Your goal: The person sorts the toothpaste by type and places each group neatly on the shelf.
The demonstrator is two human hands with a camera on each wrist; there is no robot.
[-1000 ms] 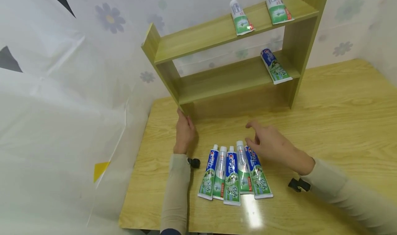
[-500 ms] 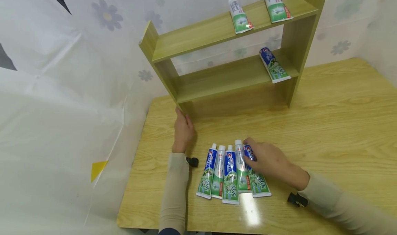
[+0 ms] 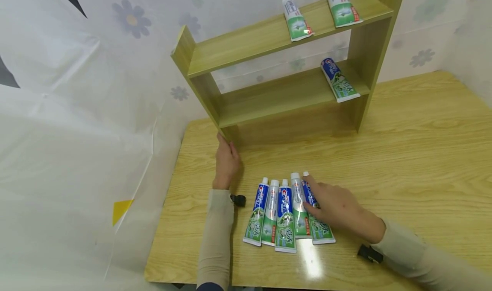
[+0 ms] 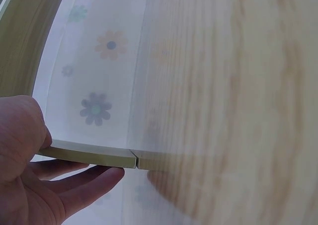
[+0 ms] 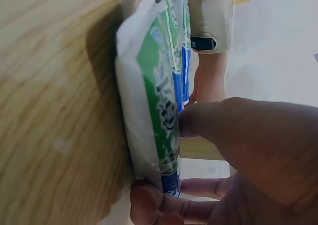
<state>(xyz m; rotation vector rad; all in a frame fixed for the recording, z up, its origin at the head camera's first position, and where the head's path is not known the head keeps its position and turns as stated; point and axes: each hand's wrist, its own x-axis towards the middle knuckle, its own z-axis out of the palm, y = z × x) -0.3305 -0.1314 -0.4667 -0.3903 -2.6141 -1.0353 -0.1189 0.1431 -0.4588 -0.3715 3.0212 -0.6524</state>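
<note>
My left hand [image 3: 226, 163] grips the lower left edge of a wooden shelf [image 3: 265, 105]; in the left wrist view the thumb lies on one side of the panel [image 4: 94, 157] and the fingers on the other. Several toothpaste tubes lie side by side on the table, caps away from me. My right hand [image 3: 340, 205] is over the rightmost one, a blue and green toothpaste tube [image 3: 322, 232]. In the right wrist view the thumb presses its printed face while fingers curl round its far part. That tube still lies on the table; my hand hides part of it.
On the upper shelf board lie two white and green toothpaste tubes [image 3: 297, 24] [image 3: 342, 11]. A blue and green tube [image 3: 339, 80] lies at the right of the middle board. The wooden table [image 3: 423, 154] meets a flowered wall covering behind.
My right hand has come down and left onto the rightmost tube, then drawn slightly toward me along it, uncovering its cap. The left hand stays on the shelf. The view has shifted slightly.
</note>
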